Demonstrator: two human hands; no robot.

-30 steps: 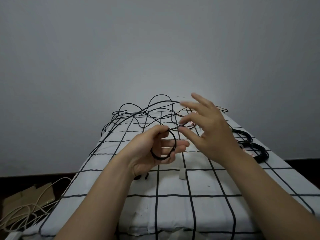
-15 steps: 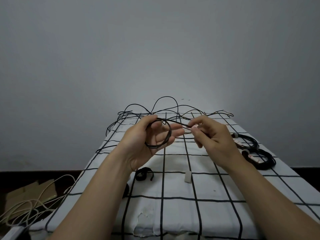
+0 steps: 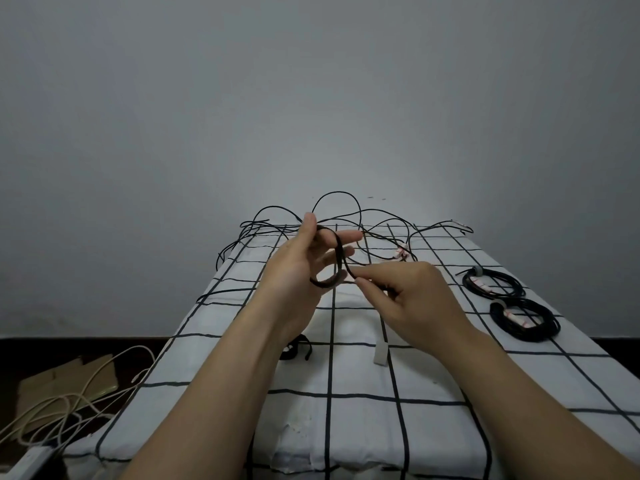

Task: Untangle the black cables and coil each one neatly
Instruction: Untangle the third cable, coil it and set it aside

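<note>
White cloth with a black grid covers the worktop (image 3: 433,427), and the largest thing on it is the loose tangle of black cables (image 3: 256,225) at the far end, with some strands hanging over the left edge. This tangle is the main risk. The cable being wound seems to run back into it, so a firm pull could tighten a crossing into a knot. It could also drag the whole tangle toward the person or off the edge.

Two finished coils, the nearer coil (image 3: 540,327) and the farther coil (image 3: 509,289), lie on the right side. They are well apart from the hands and probably safe, unless a strand swept sideways catches them.

Both hands are raised above the middle of the worktop. The left hand (image 3: 298,271) holds the half-wound coil (image 3: 337,252), with the thumb pressing its top and the other fingers (image 3: 349,237) straight through the loop. That grip looks light, so the turns could slide off the fingertips and spring open if the tension jumps. The fingers of the right hand (image 3: 408,299) are narrowed to a pinch on the free run (image 3: 350,271) just beside the coil. If the line twists in that pinch, the next turn may kink or cross the others.

A black strap (image 3: 298,351) and a small white piece (image 3: 380,351) lie below the hands, where a dropped loop could snag on them.
</note>
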